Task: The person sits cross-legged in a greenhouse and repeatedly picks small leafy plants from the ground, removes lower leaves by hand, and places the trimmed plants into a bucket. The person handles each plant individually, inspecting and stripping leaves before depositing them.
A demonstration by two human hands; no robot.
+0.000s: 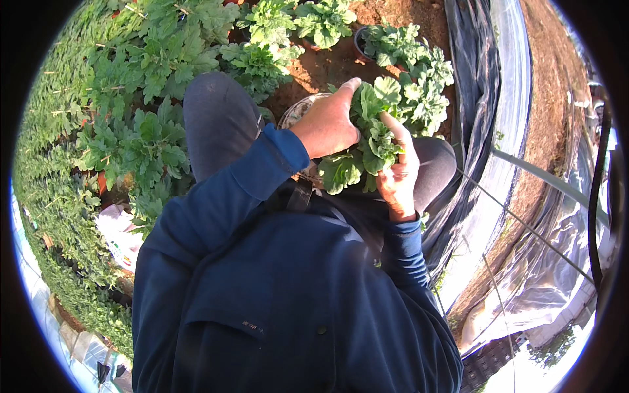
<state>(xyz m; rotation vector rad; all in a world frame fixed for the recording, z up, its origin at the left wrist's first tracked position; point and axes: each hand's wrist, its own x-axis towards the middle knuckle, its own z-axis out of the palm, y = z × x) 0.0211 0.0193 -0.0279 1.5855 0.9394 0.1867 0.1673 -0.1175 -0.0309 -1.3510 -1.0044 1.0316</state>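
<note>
Between my hands is a leafy green plant with lobed leaves, in front of my bent knees. My left hand reaches in from the left, its thumb and forefinger spread at the plant's edge. Its other fingers are hidden. From the right, my right hand is closed around the outer foliage, with the forefinger stretched up along the leaves. Partly behind my left wrist shows a round whitish container. The base of the plant is hidden by leaves and hands.
Potted leafy plants stand on bare soil ahead. Dense rows of similar plants fill the left side. A white plastic bag lies among them. Black sheeting, clear plastic film and a metal pipe border the right.
</note>
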